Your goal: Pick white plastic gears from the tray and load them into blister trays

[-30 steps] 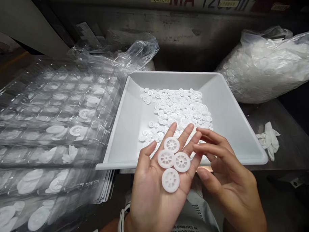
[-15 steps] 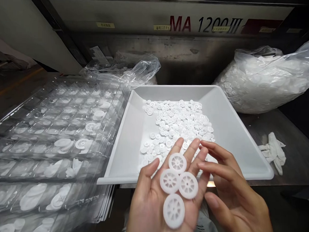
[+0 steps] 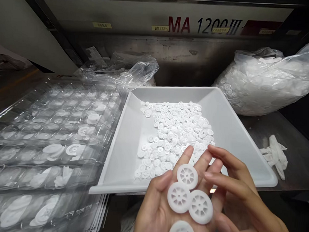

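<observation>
My left hand (image 3: pixel 157 207) is palm up, its fingers slightly curled, and carries several white spoked plastic wheels. One wheel (image 3: pixel 187 176) rests near the base of the fingers. Below it two more, a left wheel (image 3: pixel 179 197) and a right wheel (image 3: pixel 200 207), lie against each other on the palm. Another wheel (image 3: pixel 181 230) is cut off by the bottom edge of the view. My right hand (image 3: pixel 240 190) is beside the left fingers, its own fingers apart and bent, with nothing seen in it. Beyond both hands, a pile of similar small wheels (image 3: pixel 180 132) lies in the light grey tray.
The grey tray (image 3: pixel 236 136) stands in front of me. On the left are stacked clear compartment trays (image 3: pixel 56 133) holding white parts. A filled plastic bag (image 3: pixel 270 81) is at right, above a white glove (image 3: pixel 277 155). A crumpled clear bag (image 3: pixel 140 70) lies behind.
Both hands have moved down and slightly right in the view, with the wheels still on the left palm. The lowest wheel is now partly out of view. The camera has shifted slightly.
</observation>
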Available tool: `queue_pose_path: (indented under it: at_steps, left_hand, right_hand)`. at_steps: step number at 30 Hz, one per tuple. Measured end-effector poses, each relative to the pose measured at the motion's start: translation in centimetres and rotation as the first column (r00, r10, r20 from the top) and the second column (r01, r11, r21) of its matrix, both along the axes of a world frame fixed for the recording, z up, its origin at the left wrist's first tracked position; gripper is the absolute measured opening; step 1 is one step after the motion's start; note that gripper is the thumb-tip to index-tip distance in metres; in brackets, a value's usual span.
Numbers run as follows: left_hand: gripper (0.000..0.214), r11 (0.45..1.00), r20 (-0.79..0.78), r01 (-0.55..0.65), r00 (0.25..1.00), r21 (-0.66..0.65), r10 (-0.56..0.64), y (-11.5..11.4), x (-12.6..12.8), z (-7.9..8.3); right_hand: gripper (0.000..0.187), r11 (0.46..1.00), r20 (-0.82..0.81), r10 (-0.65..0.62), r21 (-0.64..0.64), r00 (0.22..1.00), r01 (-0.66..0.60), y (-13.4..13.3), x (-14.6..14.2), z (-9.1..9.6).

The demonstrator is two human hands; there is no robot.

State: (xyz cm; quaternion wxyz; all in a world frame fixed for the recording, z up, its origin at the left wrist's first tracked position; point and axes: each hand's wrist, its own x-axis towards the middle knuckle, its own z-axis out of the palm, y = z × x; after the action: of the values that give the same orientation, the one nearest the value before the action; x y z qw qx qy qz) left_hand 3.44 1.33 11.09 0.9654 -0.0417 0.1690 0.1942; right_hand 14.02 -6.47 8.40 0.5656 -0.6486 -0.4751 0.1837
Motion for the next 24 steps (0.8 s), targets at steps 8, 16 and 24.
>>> queue_pose_path:
  at_steps: [8, 16, 24]
  left_hand:
    - [0.043, 0.998, -0.137, 0.058, 0.989, -0.009, -0.058, -0.2, 1.2, -0.4]
    - [0.036, 0.997, -0.226, -0.024, 0.974, -0.067, 0.008, -0.1, 2.5, 0.2]
    - [0.018, 0.987, -0.392, -0.161, 0.909, -0.012, 0.143, 0.7, 2.5, 0.1]
  right_hand:
    - [0.031, 0.977, 0.194, 0.159, -0.171, 0.968, -0.127, 1.2, 3.0, 0.6]
    - [0.029, 0.944, 0.191, 0.293, -0.214, 0.937, -0.252, 2.2, 4.7, 1.1]
    - [0.025, 0.986, 0.181, 0.166, -0.056, 0.969, -0.158, 2.0, 4.8, 2.0]
